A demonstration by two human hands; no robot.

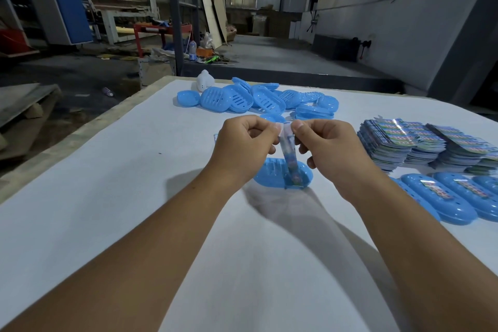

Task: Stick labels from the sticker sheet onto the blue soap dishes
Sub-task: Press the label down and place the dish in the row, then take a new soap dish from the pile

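1. The left hand (242, 148) and right hand (331, 151) each had a grip pinched tight on the top of one sticker strip (289, 153), held above the table (107, 197).
2. The strip hung down, its lower end at a blue soap dish (272, 174) lying just below the hands.
3. A heap of unlabelled soap dishes (258, 98) lay farther back.
4. Stacks of sticker sheets (420, 140) sat to the right, with labelled dishes (442, 197) in front of them.
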